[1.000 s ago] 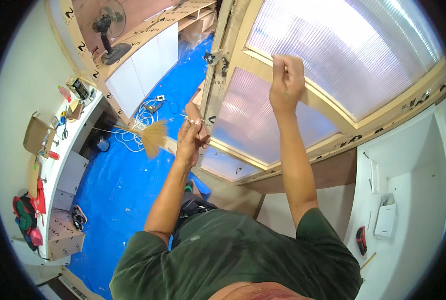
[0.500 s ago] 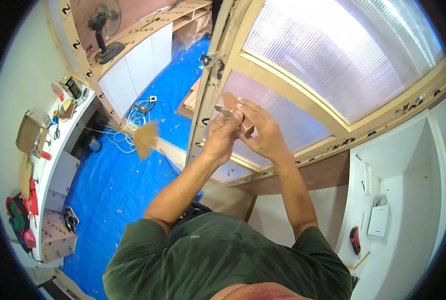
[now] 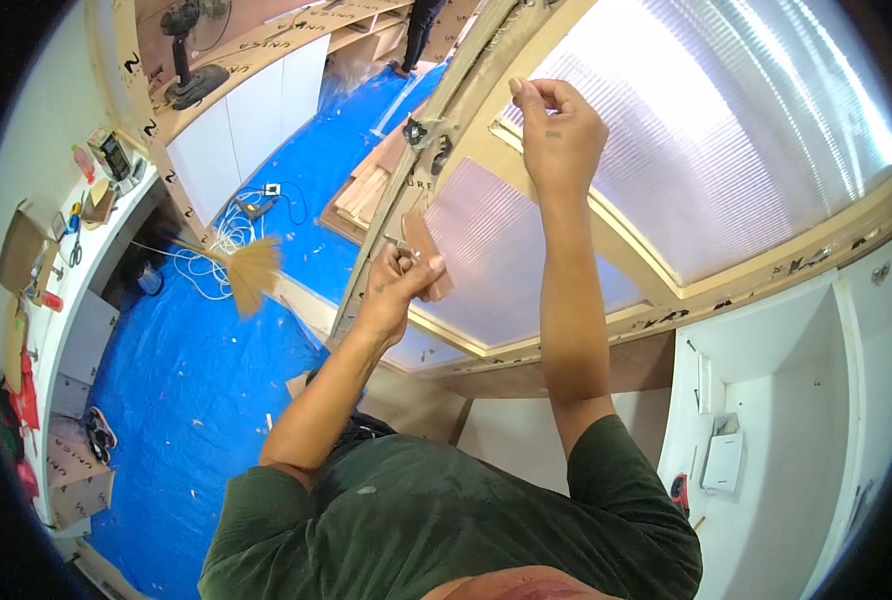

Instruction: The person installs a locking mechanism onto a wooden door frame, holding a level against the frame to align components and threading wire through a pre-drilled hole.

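My left hand (image 3: 388, 298) is closed on a reddish-brown, flat, folded strip (image 3: 422, 250); its exact kind does not show. A small, pale, thin piece also sticks out by those fingers, too small to name. Higher up and to the right, my right hand (image 3: 564, 140) is raised with its thumb and fingers pinched together beside a wooden frame bar; whether anything is between them is hidden. Both hands are over a large wooden-framed panel (image 3: 656, 275) with translucent ribbed sheets (image 3: 706, 130).
Blue sheeting (image 3: 196, 380) covers the floor, with a broom (image 3: 251, 275) and a coiled white cable (image 3: 221, 235). A white counter (image 3: 76, 330) with tools runs along the left. On the right, a white cabinet (image 3: 786, 430) holds a red cutter (image 3: 679, 492). Someone's legs (image 3: 421, 35) stand far back.
My right hand has let go of the brown strip and moved up to the frame. My left hand has moved left and slightly down, keeping the strip. Someone's legs have come into view.
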Available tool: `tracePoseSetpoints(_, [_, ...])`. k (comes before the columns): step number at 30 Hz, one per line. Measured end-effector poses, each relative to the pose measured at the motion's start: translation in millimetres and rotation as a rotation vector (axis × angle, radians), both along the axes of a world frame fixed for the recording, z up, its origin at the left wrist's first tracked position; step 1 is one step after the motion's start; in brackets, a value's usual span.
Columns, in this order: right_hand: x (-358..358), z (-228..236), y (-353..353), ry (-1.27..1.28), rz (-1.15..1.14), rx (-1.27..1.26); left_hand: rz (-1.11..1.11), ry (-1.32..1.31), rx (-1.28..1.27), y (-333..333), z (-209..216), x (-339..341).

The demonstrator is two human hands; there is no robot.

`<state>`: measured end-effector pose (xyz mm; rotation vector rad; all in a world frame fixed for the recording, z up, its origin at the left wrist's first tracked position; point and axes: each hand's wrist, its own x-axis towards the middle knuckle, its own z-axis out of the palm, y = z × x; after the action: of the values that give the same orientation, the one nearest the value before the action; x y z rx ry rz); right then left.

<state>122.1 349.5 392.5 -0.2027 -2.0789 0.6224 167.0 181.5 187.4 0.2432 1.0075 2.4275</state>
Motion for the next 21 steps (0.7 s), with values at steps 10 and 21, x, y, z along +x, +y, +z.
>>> tracePoseSetpoints(10, [10.0, -27.8, -3.3, -0.038, 0.004, 0.067, 0.688, 0.922, -0.387, 12.3, 58.7, -47.4])
tracePoseSetpoints(21, [24.8, -33.3, 10.7, 0.197, 0.303, -0.168, 1.217, 1.419, -0.329, 82.9, 214.2, -118.7])
